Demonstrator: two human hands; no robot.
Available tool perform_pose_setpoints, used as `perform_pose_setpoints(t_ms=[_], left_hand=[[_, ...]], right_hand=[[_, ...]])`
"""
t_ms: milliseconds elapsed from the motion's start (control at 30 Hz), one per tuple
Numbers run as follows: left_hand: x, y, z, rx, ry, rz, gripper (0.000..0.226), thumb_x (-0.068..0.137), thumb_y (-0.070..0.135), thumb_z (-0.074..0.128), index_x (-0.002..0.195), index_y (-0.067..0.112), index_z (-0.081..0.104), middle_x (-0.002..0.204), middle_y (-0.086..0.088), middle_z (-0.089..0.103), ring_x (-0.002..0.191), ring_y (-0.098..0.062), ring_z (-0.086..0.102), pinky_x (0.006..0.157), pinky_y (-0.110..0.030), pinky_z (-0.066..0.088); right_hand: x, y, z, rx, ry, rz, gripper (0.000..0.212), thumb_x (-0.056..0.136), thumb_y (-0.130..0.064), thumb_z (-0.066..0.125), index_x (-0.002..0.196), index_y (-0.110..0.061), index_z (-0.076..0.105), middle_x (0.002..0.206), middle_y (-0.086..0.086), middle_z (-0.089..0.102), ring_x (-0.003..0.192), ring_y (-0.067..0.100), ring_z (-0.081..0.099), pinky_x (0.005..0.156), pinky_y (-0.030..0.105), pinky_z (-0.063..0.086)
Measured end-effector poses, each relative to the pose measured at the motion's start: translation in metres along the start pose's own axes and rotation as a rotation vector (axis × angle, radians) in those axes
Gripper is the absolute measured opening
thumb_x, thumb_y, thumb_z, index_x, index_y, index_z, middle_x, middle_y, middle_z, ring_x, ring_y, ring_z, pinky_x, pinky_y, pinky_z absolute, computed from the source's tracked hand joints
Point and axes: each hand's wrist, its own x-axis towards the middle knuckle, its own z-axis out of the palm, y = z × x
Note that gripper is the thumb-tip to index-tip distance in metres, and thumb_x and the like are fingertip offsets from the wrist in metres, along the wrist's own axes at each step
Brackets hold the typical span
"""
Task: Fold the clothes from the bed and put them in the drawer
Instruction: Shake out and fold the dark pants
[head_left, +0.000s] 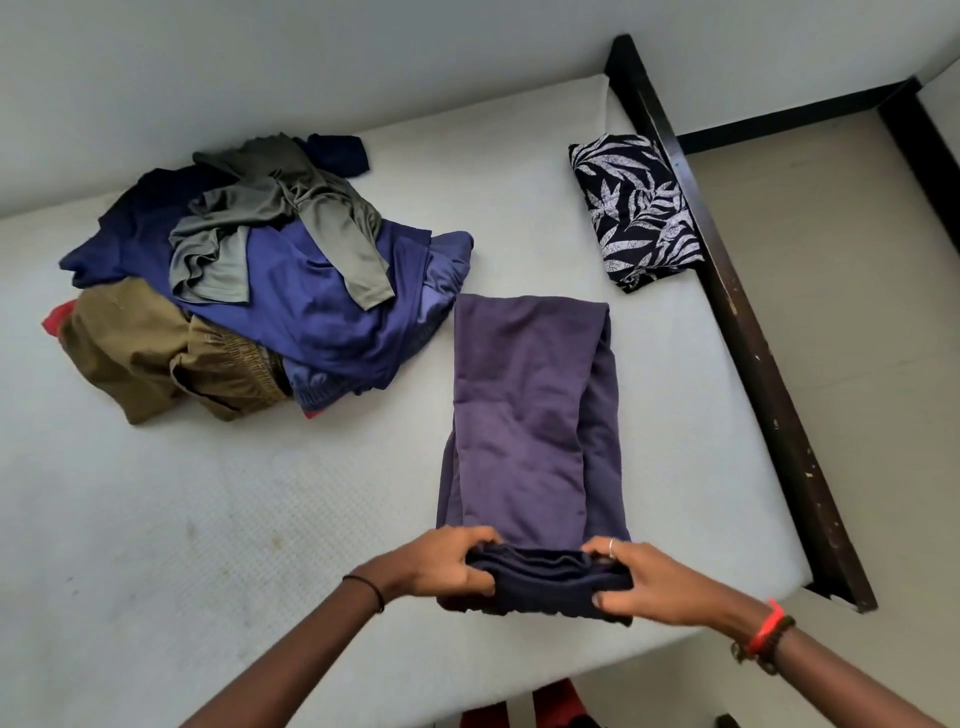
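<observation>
Purple garment (530, 410): laid lengthwise as a long strip on the bed (260, 519), near its front edge, likely so the near end could be turned over on itself. Left hand (441, 561) and right hand (639, 582): each curled round one side of the bunched near end, probably to keep the fold square. Unfolded pile (249, 280): heaped well to the left, awaiting folding. Leaf-print piece (634, 208): folded, set apart by the bed frame (753, 338). Drawer: not in view.
</observation>
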Motion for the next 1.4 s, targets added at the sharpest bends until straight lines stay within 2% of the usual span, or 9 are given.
perform_pose_setpoints(t_ms=[167,500,600,733,867,1033,1167,1267,1400], left_hand=[[0.015,0.016,-0.047,-0.271,-0.023,0.004,0.042,0.079,0.015,0.069,0.118,0.022,0.056,0.105,0.005,0.058,0.093,-0.005,0.055,0.074,-0.009,0.042],[0.050,0.000,-0.096,-0.626,0.263,-0.012,0.077,0.063,0.065,0.067,0.131,0.036,0.046,0.136,0.001,0.051,0.110,-0.013,0.054,0.104,-0.040,0.041],[0.060,-0.004,-0.087,-0.557,0.303,-0.073,0.102,0.061,0.054,0.081,0.145,0.033,0.026,0.143,-0.001,0.047,0.126,-0.018,0.050,0.108,-0.041,0.039],[0.074,-0.003,-0.072,-0.577,0.463,-0.093,0.071,0.087,0.012,0.066,0.145,0.018,0.025,0.140,-0.012,0.048,0.122,-0.024,0.052,0.094,-0.025,0.044],[0.082,-0.010,-0.063,-0.594,0.581,-0.055,0.070,0.087,0.008,0.064,0.145,0.019,0.026,0.135,-0.015,0.051,0.118,-0.026,0.055,0.098,-0.028,0.044],[0.064,-0.022,-0.033,0.143,1.063,0.088,0.072,0.085,0.043,0.066,0.144,0.019,0.033,0.138,-0.001,0.045,0.126,-0.013,0.043,0.106,-0.030,0.031],[0.053,-0.043,-0.002,0.843,0.808,0.273,0.096,0.076,0.059,0.066,0.151,0.020,0.020,0.158,-0.002,0.020,0.146,-0.016,0.013,0.116,-0.049,0.011],[0.059,-0.060,0.008,1.064,0.691,0.222,0.099,0.072,0.023,0.074,0.152,0.023,0.015,0.159,-0.005,0.013,0.146,-0.020,0.014,0.115,-0.052,0.015],[0.068,-0.061,-0.008,1.065,0.723,0.221,0.095,0.073,-0.005,0.063,0.152,0.022,0.016,0.158,-0.008,0.015,0.145,-0.022,0.018,0.115,-0.045,0.025]], right_hand=[[0.026,-0.018,-0.047,0.123,0.098,0.022,0.031,0.081,-0.015,0.071,0.103,-0.032,0.056,0.094,-0.005,0.062,0.076,-0.002,0.057,0.076,0.018,0.046],[0.109,0.001,-0.085,0.475,0.397,0.072,0.028,0.086,-0.015,0.067,0.110,-0.019,0.052,0.114,0.008,0.061,0.096,0.013,0.060,0.084,0.025,0.048],[0.124,0.010,-0.076,0.498,0.501,0.100,0.034,0.087,-0.022,0.066,0.116,-0.018,0.048,0.121,0.008,0.059,0.107,0.017,0.060,0.098,0.033,0.047],[0.131,0.013,-0.071,0.587,0.538,0.132,0.043,0.088,-0.023,0.066,0.123,-0.012,0.044,0.124,0.010,0.060,0.107,0.019,0.061,0.100,0.035,0.047],[0.131,0.007,-0.071,0.488,0.588,0.168,0.046,0.089,-0.025,0.065,0.126,-0.012,0.041,0.125,0.010,0.058,0.105,0.019,0.059,0.093,0.028,0.046],[0.106,-0.004,-0.038,-0.285,1.049,-0.042,0.063,0.090,-0.031,0.061,0.143,-0.011,0.034,0.132,0.011,0.048,0.122,0.027,0.048,0.101,0.040,0.040],[0.087,0.014,0.002,-0.881,0.816,-0.248,0.098,0.076,-0.061,0.062,0.147,-0.002,0.027,0.154,0.015,0.027,0.144,0.026,0.022,0.113,0.053,0.022],[0.085,0.038,0.014,-1.066,0.586,-0.163,0.100,0.071,-0.041,0.071,0.147,0.000,0.023,0.157,0.015,0.017,0.146,0.026,0.017,0.111,0.057,0.024],[0.092,0.053,-0.003,-1.181,0.635,-0.152,0.065,0.083,-0.002,0.036,0.147,0.000,0.025,0.156,0.014,0.017,0.144,0.025,0.020,0.112,0.055,0.022]])
